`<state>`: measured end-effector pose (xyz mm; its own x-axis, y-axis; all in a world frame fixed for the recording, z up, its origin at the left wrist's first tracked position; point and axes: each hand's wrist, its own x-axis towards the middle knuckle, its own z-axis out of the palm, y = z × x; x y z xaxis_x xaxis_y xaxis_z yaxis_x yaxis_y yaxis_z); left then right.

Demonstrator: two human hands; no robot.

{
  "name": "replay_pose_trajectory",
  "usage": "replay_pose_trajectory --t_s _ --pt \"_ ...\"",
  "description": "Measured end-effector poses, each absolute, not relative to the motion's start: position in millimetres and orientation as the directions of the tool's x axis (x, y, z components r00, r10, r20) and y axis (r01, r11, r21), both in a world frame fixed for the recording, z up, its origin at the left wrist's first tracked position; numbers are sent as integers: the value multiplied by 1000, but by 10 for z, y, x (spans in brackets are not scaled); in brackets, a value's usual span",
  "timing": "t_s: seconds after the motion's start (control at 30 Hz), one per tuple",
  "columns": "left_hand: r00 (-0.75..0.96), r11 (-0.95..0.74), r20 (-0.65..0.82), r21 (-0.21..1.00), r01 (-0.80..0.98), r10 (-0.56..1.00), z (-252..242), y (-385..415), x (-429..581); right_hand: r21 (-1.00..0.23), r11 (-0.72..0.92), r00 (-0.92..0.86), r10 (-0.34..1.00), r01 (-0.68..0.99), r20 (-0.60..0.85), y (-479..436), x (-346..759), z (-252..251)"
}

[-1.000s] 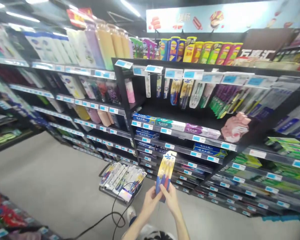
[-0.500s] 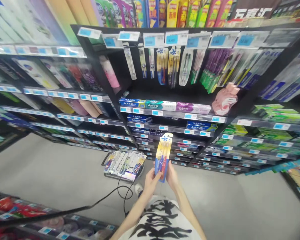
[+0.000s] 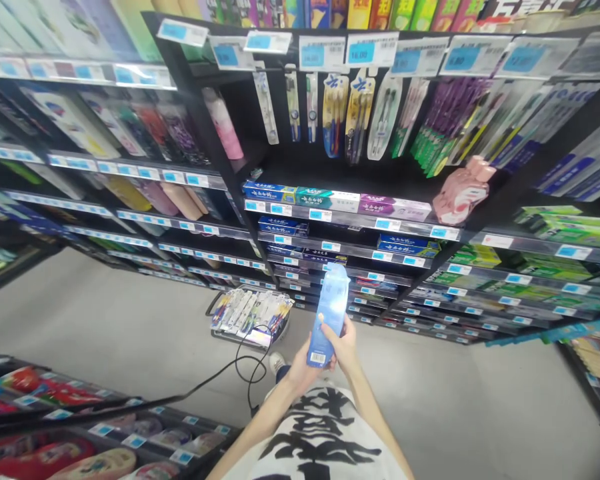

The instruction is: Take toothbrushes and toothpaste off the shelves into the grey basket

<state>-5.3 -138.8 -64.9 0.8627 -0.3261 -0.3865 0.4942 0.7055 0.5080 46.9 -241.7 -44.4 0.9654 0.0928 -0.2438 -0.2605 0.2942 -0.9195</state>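
Over the grey floor (image 3: 455, 387), a blue pack (image 3: 333, 307) sits between both hands: the left hand (image 3: 303, 370) cups its lower end, the right hand (image 3: 346, 343) pinches it, thumb (image 3: 327, 331) across the face. That shiny surface could slip if the thumb loosened, and the black cable (image 3: 236, 365) looped near the shoe (image 3: 276, 361) could catch a step. Before the shop shelves (image 3: 330, 170), a basket (image 3: 230, 339) of toothbrushes (image 3: 250, 310) rests on the floor.
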Motion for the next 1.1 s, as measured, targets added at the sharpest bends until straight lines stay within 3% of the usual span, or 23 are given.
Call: replay_pose_trajectory --t_s 0.57,1.1 --pt "882 699 -400 557 449 -247 -615 -1442 -33 -922 328 979 57 -205 -197 -2481 483 -456" --pt "890 689 -367 572 446 -271 -531 -1415 -59 -897 342 960 60 -279 -275 -2465 523 -560"
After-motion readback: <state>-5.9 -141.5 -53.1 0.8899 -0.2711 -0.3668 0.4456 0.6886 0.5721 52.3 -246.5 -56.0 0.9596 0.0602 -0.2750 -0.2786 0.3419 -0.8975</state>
